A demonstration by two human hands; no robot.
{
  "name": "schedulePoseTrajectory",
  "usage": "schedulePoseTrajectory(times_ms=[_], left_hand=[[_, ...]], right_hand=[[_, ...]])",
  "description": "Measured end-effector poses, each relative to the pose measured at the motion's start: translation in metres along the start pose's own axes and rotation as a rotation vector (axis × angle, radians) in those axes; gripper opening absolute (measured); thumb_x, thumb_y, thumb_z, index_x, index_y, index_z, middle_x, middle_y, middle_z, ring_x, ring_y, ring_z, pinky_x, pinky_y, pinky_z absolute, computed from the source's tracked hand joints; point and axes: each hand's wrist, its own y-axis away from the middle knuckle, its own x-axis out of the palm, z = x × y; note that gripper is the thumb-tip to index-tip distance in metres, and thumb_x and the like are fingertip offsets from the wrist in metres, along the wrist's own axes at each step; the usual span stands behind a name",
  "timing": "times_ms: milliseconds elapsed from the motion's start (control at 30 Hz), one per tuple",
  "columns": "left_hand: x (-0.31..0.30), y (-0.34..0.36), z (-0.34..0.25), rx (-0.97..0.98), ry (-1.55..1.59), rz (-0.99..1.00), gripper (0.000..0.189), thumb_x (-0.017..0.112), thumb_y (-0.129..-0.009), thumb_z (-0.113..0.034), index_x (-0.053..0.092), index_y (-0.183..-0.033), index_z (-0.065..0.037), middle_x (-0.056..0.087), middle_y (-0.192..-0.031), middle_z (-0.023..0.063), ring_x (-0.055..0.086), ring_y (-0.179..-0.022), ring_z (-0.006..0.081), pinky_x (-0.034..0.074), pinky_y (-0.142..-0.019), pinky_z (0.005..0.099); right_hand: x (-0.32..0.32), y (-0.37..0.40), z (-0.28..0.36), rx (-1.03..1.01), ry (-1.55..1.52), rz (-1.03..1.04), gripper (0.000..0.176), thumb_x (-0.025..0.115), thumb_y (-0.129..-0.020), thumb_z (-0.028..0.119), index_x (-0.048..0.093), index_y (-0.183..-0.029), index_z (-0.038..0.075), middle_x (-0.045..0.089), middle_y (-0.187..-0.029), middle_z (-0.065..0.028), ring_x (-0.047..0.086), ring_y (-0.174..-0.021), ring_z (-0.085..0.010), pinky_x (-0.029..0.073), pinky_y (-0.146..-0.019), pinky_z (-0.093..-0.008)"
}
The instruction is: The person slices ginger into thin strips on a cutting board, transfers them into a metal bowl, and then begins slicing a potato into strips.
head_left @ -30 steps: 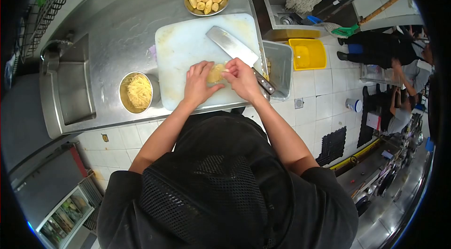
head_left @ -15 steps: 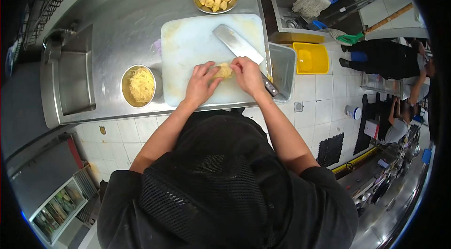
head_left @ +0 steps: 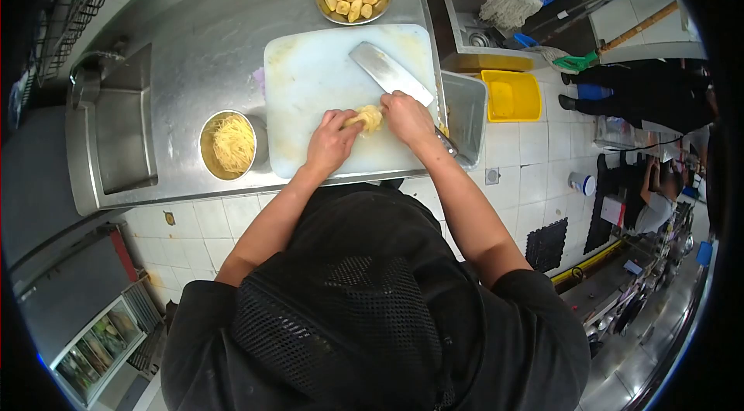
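A small clump of pale yellow ginger [head_left: 370, 118], seemingly cut into slices or shreds, lies between my hands on a white cutting board [head_left: 306, 74]. My left hand [head_left: 335, 139] has thumb and fingers closed on the clump's left side. Curled at its right edge is my right hand [head_left: 408, 119], its fingertips pinched against the ginger and partly hidden. A cleaver [head_left: 387, 70] lies flat and slanted on the board, its blade beyond my right hand. Its handle passes behind my right wrist and sticks out past the board's right edge.
Peeled ginger chunks fill a metal bowl [head_left: 318, 0] behind the board. Left of it stands a metal pot [head_left: 261, 143] of ginger shreds. A grey bin [head_left: 465, 112] and a yellow tub [head_left: 513, 97] are at right. Two people work far right.
My left fingers have drawn closer together on the ginger, and its clump looks more bunched up. My right fingers have curled in tighter. The cleaver stays put on the board.
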Motion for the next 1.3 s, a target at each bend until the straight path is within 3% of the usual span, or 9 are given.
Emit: schedulePoseTrajectory(times_ms=[167, 233, 433, 533, 700, 800, 1033, 1100, 1300], left_hand=[[0.001, -0.001, -0.001, -0.044, 0.029, -0.074, 0.021, 0.075, -0.085, -0.008, 0.076, -0.106, -0.006, 0.069, -0.115, 0.0072, 0.061, -0.103, 0.0295, 0.055, -0.086, 0.039], [-0.002, -0.001, 0.0, -0.095, 0.06, -0.127, 0.02, 0.074, -0.086, -0.007, 0.076, -0.106, -0.005, 0.069, -0.114, 0.0078, 0.061, -0.102, 0.0299, 0.055, -0.086, 0.0395], [-0.001, 0.008, 0.008, -0.196, 0.129, -0.131, 0.017, 0.074, -0.087, -0.006, 0.074, -0.103, -0.002, 0.07, -0.109, 0.0095, 0.063, -0.101, 0.031, 0.055, -0.086, 0.0408], [-0.008, 0.003, 0.006, -0.231, 0.135, -0.151, 0.017, 0.074, -0.087, -0.003, 0.074, -0.104, -0.004, 0.07, -0.109, 0.0108, 0.065, -0.1, 0.0298, 0.056, -0.084, 0.0399], [-0.014, -0.001, 0.003, 0.077, 0.016, 0.038, 0.021, 0.074, -0.084, -0.001, 0.075, -0.103, -0.007, 0.068, -0.113, 0.0088, 0.063, -0.099, 0.028, 0.056, -0.08, 0.0379], [-0.011, -0.002, 0.002, 0.085, -0.023, 0.052, 0.024, 0.074, -0.082, 0.0, 0.075, -0.104, -0.008, 0.067, -0.114, 0.0081, 0.063, -0.099, 0.0278, 0.056, -0.079, 0.0378], [-0.011, -0.021, -0.015, 0.159, -0.04, -0.004, 0.026, 0.073, -0.082, -0.003, 0.074, -0.108, -0.005, 0.067, -0.116, 0.0074, 0.063, -0.103, 0.0262, 0.055, -0.087, 0.0378], [-0.005, -0.027, -0.017, 0.22, -0.119, 0.119, 0.027, 0.073, -0.083, -0.007, 0.074, -0.109, -0.004, 0.068, -0.116, 0.0066, 0.063, -0.106, 0.0252, 0.054, -0.092, 0.0372], [0.002, -0.028, -0.01, 0.245, -0.129, 0.129, 0.029, 0.073, -0.083, -0.009, 0.075, -0.112, -0.005, 0.07, -0.116, 0.0051, 0.063, -0.109, 0.0248, 0.053, -0.094, 0.0357]], right_hand=[[-0.001, 0.007, 0.002, 0.019, -0.011, -0.059, 0.014, 0.062, -0.093, 0.016, 0.068, -0.098, 0.005, 0.067, -0.104, -0.0185, 0.069, -0.095, -0.0393, 0.056, -0.082, -0.0507], [-0.012, 0.017, 0.013, 0.05, -0.108, -0.214, 0.014, 0.061, -0.094, 0.016, 0.068, -0.098, 0.004, 0.067, -0.103, -0.0178, 0.07, -0.092, -0.0385, 0.056, -0.079, -0.0502], [0.015, 0.023, 0.033, -0.157, -0.089, -0.022, 0.013, 0.061, -0.095, 0.017, 0.067, -0.1, 0.006, 0.065, -0.105, -0.0159, 0.07, -0.089, -0.0385, 0.056, -0.077, -0.0501], [0.007, 0.031, 0.024, -0.118, -0.187, -0.106, 0.014, 0.065, -0.094, 0.017, 0.067, -0.104, 0.008, 0.065, -0.105, -0.0142, 0.069, -0.091, -0.037, 0.056, -0.078, -0.0496], [-0.02, 0.06, -0.013, 0.007, -0.117, -0.268, 0.026, 0.072, -0.09, 0.02, 0.064, -0.111, 0.007, 0.065, -0.108, -0.0157, 0.066, -0.099, -0.0379, 0.054, -0.084, -0.0503], [-0.027, 0.066, -0.025, 0.196, 0.101, -0.117, 0.042, 0.079, -0.085, 0.018, 0.058, -0.118, 0.002, 0.063, -0.112, -0.021, 0.062, -0.107, -0.0422, 0.048, -0.093, -0.0513], [-0.029, 0.077, -0.029, 0.172, -0.087, -0.209, 0.036, 0.07, -0.087, 0.017, 0.055, -0.112, -0.005, 0.065, -0.104, -0.0283, 0.066, -0.097, -0.0469, 0.052, -0.085, -0.0522], [-0.027, 0.085, -0.022, 0.247, -0.283, -0.178, 0.034, 0.064, -0.087, 0.017, 0.053, -0.108, -0.007, 0.065, -0.093, -0.0305, 0.066, -0.086, -0.0499, 0.054, -0.077, -0.0554], [-0.015, 0.099, -0.001, 0.133, -0.164, -0.116, 0.023, 0.057, -0.095, 0.014, 0.049, -0.11, -0.001, 0.066, -0.088, -0.0303, 0.068, -0.08, -0.0495, 0.053, -0.073, -0.0584]])
